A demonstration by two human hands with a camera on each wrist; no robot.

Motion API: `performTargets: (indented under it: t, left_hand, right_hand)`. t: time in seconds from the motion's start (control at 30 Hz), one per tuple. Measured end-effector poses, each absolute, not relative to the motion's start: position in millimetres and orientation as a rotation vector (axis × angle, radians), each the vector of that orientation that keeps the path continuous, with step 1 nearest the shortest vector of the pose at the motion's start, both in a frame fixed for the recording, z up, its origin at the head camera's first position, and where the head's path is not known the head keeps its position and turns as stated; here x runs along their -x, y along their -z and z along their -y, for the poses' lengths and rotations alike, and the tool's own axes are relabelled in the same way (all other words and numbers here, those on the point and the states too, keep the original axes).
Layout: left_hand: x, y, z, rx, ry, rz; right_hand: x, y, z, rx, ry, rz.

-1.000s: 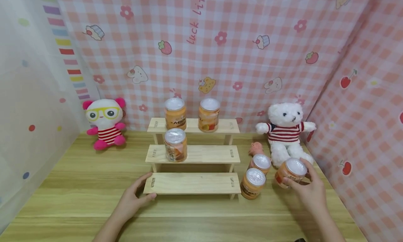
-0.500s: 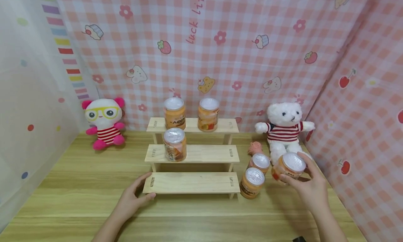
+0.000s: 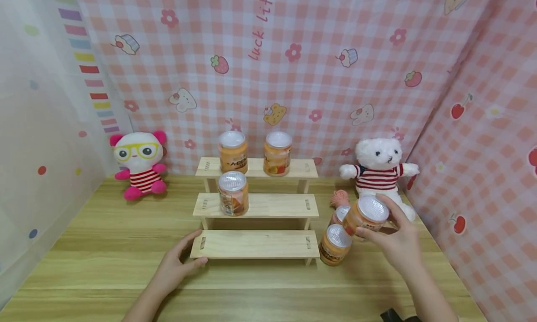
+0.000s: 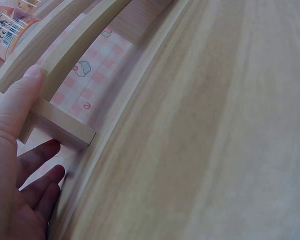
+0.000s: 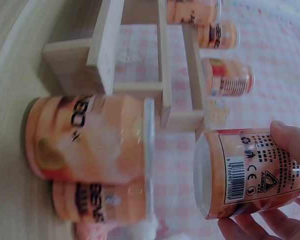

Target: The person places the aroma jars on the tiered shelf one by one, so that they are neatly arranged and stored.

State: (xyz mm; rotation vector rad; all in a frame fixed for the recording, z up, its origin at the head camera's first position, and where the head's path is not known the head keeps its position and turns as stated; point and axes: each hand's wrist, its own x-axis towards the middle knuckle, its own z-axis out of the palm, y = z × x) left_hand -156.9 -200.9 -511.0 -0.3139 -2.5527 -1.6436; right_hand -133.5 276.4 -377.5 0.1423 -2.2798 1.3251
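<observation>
Orange can (image 3: 364, 217) in our right hand (image 3: 396, 240), fingers curled round; our left hand (image 3: 178, 266), half spread, grips wooden shelf (image 3: 256, 244) by end.

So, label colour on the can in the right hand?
The can's label is mostly orange with black print; the right wrist view shows it best.

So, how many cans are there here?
6: two cans on the top shelf, one can on the middle shelf, two cans on the table, one can in the right hand.
</observation>
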Motion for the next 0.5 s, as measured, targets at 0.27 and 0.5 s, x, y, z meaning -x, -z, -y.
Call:
performTargets:
  t: [0.27,0.5]
  left_hand:
    - [156.2,510.3,198.6,0.319,1.655,2.542]
    - [154.9,507.8,199.2,0.302,1.672,2.544]
  right_hand:
    - [140.4,369.3,-256.1,-0.216,-1.328,2.334]
    - [149.6,364.6,-236.0,-0.298,-1.419,2.336]
